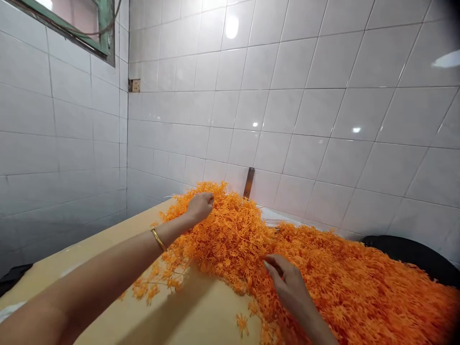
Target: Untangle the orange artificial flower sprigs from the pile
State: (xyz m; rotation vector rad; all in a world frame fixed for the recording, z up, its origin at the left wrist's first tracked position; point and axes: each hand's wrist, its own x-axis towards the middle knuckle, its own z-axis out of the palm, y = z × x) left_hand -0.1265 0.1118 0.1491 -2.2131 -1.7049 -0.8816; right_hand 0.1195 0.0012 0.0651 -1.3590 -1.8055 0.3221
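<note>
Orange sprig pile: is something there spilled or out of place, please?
Slightly: one small orange sprig lies on the yellow tabletop, just off the near edge of the pile, so it looks strayed.

We see one ornament on this person: a gold bangle, at eight o'clock from the centre of the head view, circling the left forearm just behind the wrist. Its band is narrow, smooth and rounded, with a polished shine; any markings are too small for us to read. The left arm is bare from the left hand out to the view's edge. Towards five o'clock we see the right hand, slender-fingered, and its forearm, also bare.
</note>
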